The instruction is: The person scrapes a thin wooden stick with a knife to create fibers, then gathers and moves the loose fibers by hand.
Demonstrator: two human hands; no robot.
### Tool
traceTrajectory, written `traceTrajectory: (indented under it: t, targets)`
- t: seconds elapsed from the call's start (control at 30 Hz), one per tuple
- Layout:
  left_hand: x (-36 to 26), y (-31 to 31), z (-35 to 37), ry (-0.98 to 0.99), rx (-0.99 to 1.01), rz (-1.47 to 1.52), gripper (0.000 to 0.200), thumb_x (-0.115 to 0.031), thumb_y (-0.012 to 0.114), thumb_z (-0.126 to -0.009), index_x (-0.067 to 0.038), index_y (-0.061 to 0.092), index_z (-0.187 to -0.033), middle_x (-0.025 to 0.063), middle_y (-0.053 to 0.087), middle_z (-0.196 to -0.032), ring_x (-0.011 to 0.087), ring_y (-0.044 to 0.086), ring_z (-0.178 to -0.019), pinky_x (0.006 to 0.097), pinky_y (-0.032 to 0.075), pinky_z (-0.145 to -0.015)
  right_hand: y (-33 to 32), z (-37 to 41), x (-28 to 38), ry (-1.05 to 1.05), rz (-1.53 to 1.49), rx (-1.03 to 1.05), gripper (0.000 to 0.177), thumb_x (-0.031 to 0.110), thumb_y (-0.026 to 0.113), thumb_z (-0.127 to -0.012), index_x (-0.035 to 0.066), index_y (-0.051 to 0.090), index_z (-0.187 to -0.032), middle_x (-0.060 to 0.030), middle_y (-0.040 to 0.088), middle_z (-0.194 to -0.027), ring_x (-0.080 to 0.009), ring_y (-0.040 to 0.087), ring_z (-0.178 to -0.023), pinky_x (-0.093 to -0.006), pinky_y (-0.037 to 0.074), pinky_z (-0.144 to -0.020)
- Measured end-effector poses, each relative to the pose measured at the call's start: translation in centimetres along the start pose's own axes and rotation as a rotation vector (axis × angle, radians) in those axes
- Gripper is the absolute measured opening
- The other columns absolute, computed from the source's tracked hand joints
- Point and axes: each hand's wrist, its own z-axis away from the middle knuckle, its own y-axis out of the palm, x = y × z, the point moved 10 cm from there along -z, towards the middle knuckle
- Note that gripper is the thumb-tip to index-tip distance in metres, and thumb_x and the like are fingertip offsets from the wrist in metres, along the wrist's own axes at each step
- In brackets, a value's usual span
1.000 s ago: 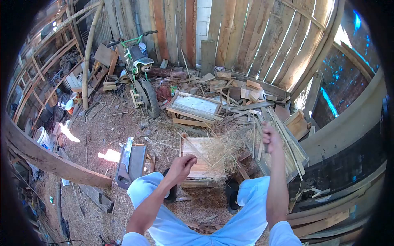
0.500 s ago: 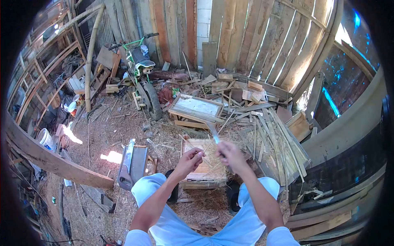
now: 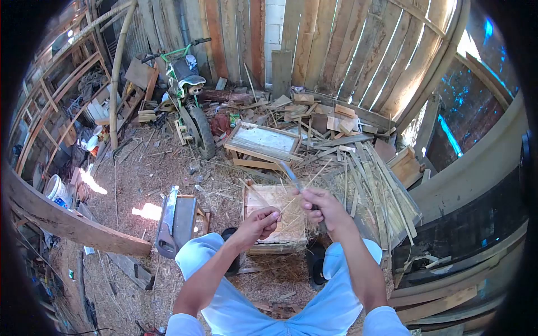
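Note:
My left hand (image 3: pixel 260 225) is closed in a pinch on a thin wooden strip (image 3: pixel 311 185), which slants up to the right past my other hand. My right hand (image 3: pixel 322 208) is wrapped round the handle of a knife (image 3: pixel 290 175), its blade pointing up and to the left. The strip passes close by the blade; whether they touch is unclear. Below both hands, between my knees, is a low wooden box or bench (image 3: pixel 280 224) with straw-like shavings around it.
A handsaw (image 3: pixel 166 227) leans on a small dark-topped stand (image 3: pixel 186 218) at the left. Ahead are a framed wooden box (image 3: pixel 263 140), a small motorbike (image 3: pixel 193 106) and scrap wood. Long strips (image 3: pixel 386 196) lie at the right. A curved beam (image 3: pixel 78 221) crosses the left side.
The knife hand has turned and shifted slightly right, and its fingers show more clearly. The strip now stands out beyond it. The whole view has shifted a little.

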Motion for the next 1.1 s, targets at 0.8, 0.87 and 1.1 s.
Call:
traceTrajectory:
  t: [0.8, 0.87, 1.1]
  targets:
    - [0.7, -3.2, -0.6, 0.100, -0.165, -0.095, 0.022, -0.030, 0.050, -0.095, -0.010, 0.055, -0.088, -0.0083, 0.035, -0.060, 0.0014, 0.025, -0.047, 0.0190, 0.018, -0.041, 0.0, 0.4, -0.4, -0.103, 0.235, -0.115, 0.026, 0.028, 0.054, -0.093, 0.007, 0.053, -0.106, 0.0015, 0.050, -0.068, -0.0022, 0.034, -0.044, -0.0169, 0.025, -0.038]
    - [0.8, -1.9, -0.7, 0.080, -0.118, -0.116, 0.023, -0.031, 0.049, -0.095, -0.010, 0.054, -0.088, -0.0085, 0.034, -0.059, 0.0019, 0.026, -0.048, 0.0190, 0.018, -0.041, 2.3, -0.9, -2.5, -0.044, 0.158, -0.001, 0.025, 0.029, 0.054, -0.092, 0.006, 0.053, -0.103, 0.0018, 0.050, -0.069, -0.0019, 0.034, -0.045, -0.0167, 0.025, -0.038]
    - [0.8, -0.5, -0.4, 0.027, -0.058, 0.002, 0.024, -0.031, 0.047, -0.097, -0.010, 0.051, -0.087, -0.0092, 0.031, -0.058, 0.0014, 0.024, -0.047, 0.0188, 0.016, -0.041, 2.4, -0.8, -2.9, 0.127, 0.154, 0.081, 0.034, 0.030, 0.055, -0.092, 0.002, 0.056, -0.111, 0.0042, 0.049, -0.069, -0.0001, 0.034, -0.044, -0.0148, 0.024, -0.037]
